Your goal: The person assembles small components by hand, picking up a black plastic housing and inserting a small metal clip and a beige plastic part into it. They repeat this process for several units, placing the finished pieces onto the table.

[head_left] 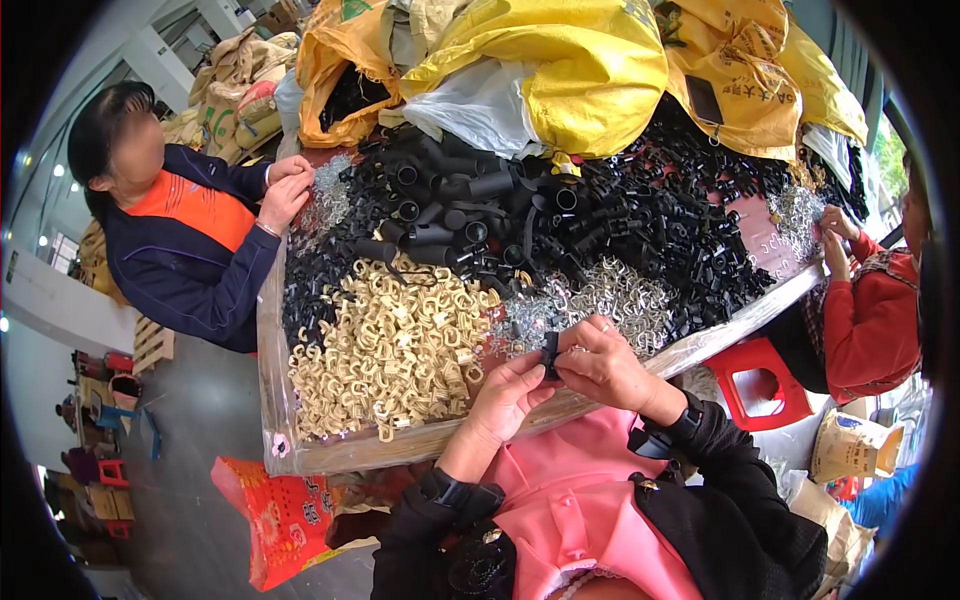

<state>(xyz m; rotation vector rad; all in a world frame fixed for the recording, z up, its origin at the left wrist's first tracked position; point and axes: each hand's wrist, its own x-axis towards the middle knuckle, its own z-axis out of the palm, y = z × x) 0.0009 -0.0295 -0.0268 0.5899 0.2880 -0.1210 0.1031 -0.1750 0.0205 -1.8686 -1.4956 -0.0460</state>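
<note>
Close to the table's near edge, my left hand (508,402) and my right hand (597,362) meet around a small black plastic part (549,352). Fingers of both hands pinch it, and its exact kind is hard to make out. Just beyond them lies a pile of small clear pieces (522,328), and beside it a heap of silvery metal hooks (622,297). To the left of my hands spreads a large heap of cream-coloured curved clips (385,350). Black plastic tubes (490,186) and many small black parts (690,240) cover the table's middle and right.
The table has a raised, plastic-wrapped rim (370,458). Yellow sacks (560,70) and an orange sack (345,60) stand at its far side. One co-worker (180,230) works at the left, another (880,290) at the right. A red stool (762,385) stands at right; a red bag (270,520) at lower left.
</note>
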